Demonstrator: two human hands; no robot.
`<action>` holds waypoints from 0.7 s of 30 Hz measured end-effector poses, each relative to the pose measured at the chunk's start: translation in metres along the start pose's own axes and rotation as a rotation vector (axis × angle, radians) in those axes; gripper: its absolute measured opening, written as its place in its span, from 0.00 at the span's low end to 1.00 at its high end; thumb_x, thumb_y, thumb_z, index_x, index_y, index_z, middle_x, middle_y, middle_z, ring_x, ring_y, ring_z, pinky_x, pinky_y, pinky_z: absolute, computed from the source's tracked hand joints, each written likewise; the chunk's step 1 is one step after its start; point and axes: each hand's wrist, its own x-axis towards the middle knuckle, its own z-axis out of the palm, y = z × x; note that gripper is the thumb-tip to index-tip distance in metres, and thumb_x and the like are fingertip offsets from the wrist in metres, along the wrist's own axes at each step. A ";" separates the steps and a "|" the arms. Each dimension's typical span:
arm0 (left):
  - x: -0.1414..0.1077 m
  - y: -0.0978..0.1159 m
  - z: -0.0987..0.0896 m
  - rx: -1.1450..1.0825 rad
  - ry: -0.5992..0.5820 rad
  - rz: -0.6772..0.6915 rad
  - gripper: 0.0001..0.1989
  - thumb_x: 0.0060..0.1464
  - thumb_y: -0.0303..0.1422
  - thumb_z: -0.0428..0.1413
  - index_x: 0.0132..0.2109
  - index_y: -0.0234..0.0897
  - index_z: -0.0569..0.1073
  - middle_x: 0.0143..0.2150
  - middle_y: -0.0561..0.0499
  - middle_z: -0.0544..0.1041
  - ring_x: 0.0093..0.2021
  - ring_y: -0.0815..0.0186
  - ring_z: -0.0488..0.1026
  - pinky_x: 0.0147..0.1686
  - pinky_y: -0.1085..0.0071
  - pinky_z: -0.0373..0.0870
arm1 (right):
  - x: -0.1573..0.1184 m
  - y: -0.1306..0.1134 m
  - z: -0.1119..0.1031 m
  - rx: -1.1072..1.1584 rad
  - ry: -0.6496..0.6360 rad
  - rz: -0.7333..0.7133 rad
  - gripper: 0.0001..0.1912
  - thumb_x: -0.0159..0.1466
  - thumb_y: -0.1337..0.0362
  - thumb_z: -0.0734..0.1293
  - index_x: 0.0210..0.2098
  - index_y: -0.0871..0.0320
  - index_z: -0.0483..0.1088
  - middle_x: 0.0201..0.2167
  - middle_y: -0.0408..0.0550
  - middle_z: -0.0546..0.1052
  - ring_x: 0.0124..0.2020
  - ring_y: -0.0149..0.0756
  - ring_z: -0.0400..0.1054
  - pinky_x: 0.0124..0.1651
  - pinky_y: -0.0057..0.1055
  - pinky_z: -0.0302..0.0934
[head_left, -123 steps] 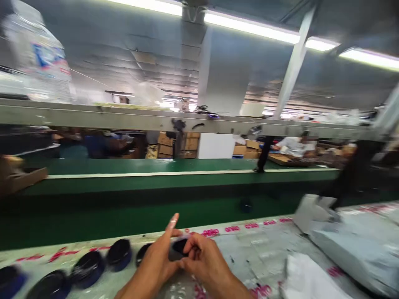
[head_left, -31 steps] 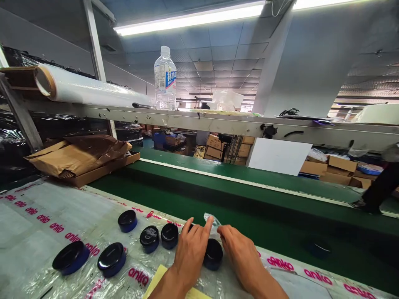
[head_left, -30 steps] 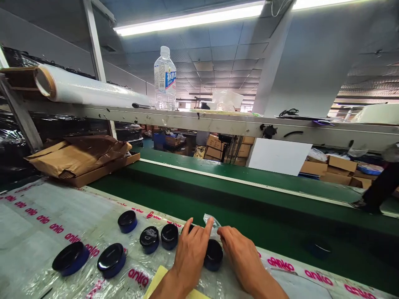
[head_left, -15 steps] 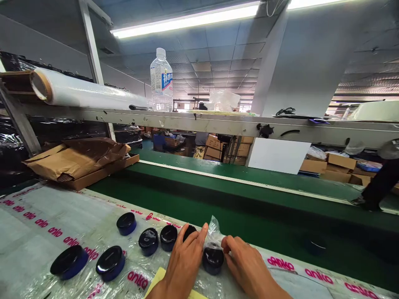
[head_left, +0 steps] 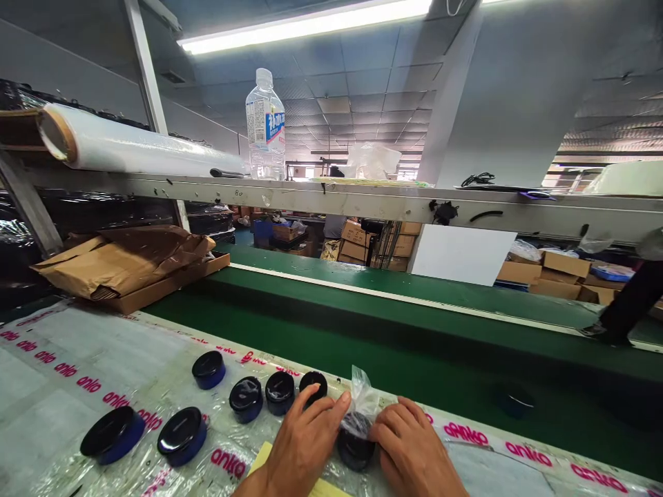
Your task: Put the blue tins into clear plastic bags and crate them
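A round, glossy black-topped dark container (head_left: 355, 442) stands on the bench between my hands, partly covered by a clear plastic bag (head_left: 362, 399) whose loose end sticks up. To its left is my left hand (head_left: 306, 435), fingers stretched and apart, with the tip of one finger near the bag. My right hand (head_left: 414, 445) presses in from the other side, its fingers curled and pinching the bag at the container's edge. Just beyond my left hand sits another round container (head_left: 313, 388). Yellow paper (head_left: 327, 489) shows under my left wrist.
Several dark blue containers, one a larger lidded one (head_left: 182, 436), lie to the left on the plastic-covered bench (head_left: 67, 345). Behind runs a green conveyor belt (head_left: 414, 345) carrying a dark round item (head_left: 512, 399). Cardboard (head_left: 135, 266) lies far left; a bottle (head_left: 266, 128) stands on the shelf.
My right hand has shifted slightly, its fingers more curled against the container. The left hand has dropped back a little, uncovering the container behind it. The view has tilted slightly.
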 end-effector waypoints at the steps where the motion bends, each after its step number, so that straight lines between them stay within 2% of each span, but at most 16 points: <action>1: 0.000 0.001 -0.001 0.006 -0.005 -0.004 0.20 0.71 0.21 0.44 0.67 0.26 0.60 0.45 0.49 0.84 0.46 0.67 0.79 0.62 0.59 0.64 | 0.000 -0.001 0.000 0.012 0.009 0.003 0.16 0.54 0.78 0.63 0.32 0.49 0.70 0.31 0.36 0.77 0.35 0.36 0.71 0.60 0.35 0.48; 7: 0.001 0.009 -0.004 0.044 -0.020 -0.037 0.19 0.71 0.22 0.40 0.62 0.27 0.66 0.41 0.49 0.83 0.44 0.65 0.80 0.57 0.59 0.68 | 0.001 -0.008 0.001 0.032 0.035 0.022 0.15 0.53 0.77 0.62 0.30 0.49 0.68 0.28 0.35 0.75 0.32 0.35 0.70 0.61 0.35 0.46; 11: -0.006 0.011 -0.004 0.036 -0.007 -0.036 0.19 0.70 0.21 0.41 0.62 0.27 0.67 0.42 0.49 0.83 0.43 0.66 0.79 0.58 0.59 0.67 | -0.005 -0.007 0.005 -0.015 0.079 -0.009 0.16 0.54 0.79 0.60 0.30 0.49 0.67 0.27 0.36 0.76 0.32 0.36 0.71 0.62 0.34 0.46; 17: -0.018 0.004 0.001 0.010 -0.024 0.022 0.19 0.68 0.20 0.45 0.63 0.26 0.66 0.44 0.48 0.83 0.47 0.65 0.78 0.61 0.59 0.64 | -0.021 -0.004 0.017 -0.055 0.175 -0.086 0.18 0.60 0.79 0.59 0.37 0.49 0.71 0.27 0.36 0.80 0.32 0.35 0.73 0.67 0.35 0.41; 21: -0.017 0.003 0.002 0.015 -0.021 0.003 0.19 0.68 0.19 0.44 0.63 0.25 0.65 0.41 0.49 0.84 0.43 0.66 0.80 0.56 0.61 0.69 | -0.023 -0.005 0.019 -0.043 0.185 -0.080 0.15 0.64 0.77 0.59 0.32 0.51 0.68 0.25 0.35 0.79 0.31 0.33 0.73 0.68 0.35 0.41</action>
